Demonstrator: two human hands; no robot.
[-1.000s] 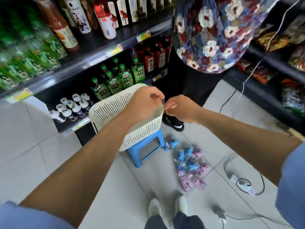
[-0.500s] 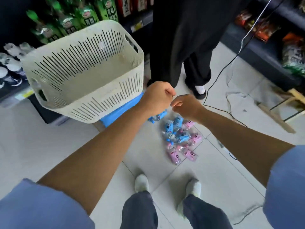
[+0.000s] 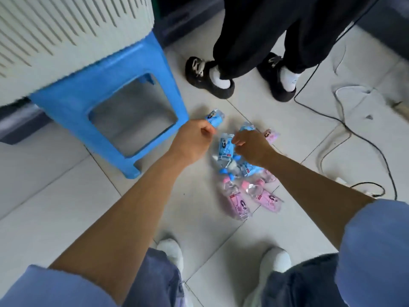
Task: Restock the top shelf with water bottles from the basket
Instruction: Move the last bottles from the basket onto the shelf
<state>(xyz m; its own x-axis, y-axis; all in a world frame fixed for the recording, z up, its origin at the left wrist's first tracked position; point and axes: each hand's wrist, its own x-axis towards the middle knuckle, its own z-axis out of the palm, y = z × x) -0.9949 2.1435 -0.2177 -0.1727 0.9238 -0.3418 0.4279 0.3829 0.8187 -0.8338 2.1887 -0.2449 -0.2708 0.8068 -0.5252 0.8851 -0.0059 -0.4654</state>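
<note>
Small water bottles lie in a heap on the tiled floor: blue-labelled ones (image 3: 225, 145) in the middle, pink ones (image 3: 237, 202) nearer my feet. My left hand (image 3: 194, 140) is closed on the end of one blue bottle (image 3: 215, 117), which sticks out beside the stool leg. My right hand (image 3: 250, 148) is over the heap, its fingers curled around another blue bottle (image 3: 246, 127) that shows past the knuckles. The white slatted basket (image 3: 66, 29) stands on a blue plastic stool (image 3: 155, 63) at the upper left. No shelf is in view.
Another person in black trousers stands just beyond the heap, black shoes (image 3: 210, 79) on the tiles. Black and white cables (image 3: 345, 126) trail over the floor at the right. My own white shoes (image 3: 170, 251) are close below the bottles.
The view has dropped from the shelves to the floor. Both hands left the basket rim and went down to the bottle heap, where each closed on a blue bottle.
</note>
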